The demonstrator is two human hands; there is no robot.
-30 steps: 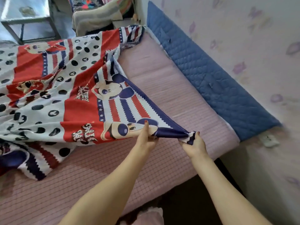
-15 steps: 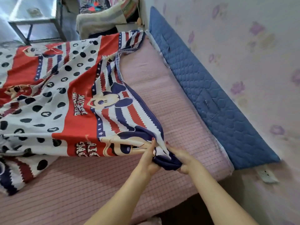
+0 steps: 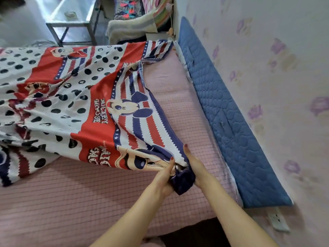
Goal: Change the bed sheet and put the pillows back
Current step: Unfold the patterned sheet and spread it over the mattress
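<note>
While hands [image 3: 179,172] grip sheet corner [image 3: 182,181], mattress edge [image 3: 229,177] uncovered

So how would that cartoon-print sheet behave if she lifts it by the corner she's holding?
Probably floppy: the sheet sags in folds between the far corner and the grip of her left hand and right hand. Likely light, since it bunches small between them. It may drag across the pink mattress pad rather than slide freely.

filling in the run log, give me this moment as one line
step: spreading sheet | hands: left hand and right hand both grip sheet corner | mattress: mostly uncovered
</note>
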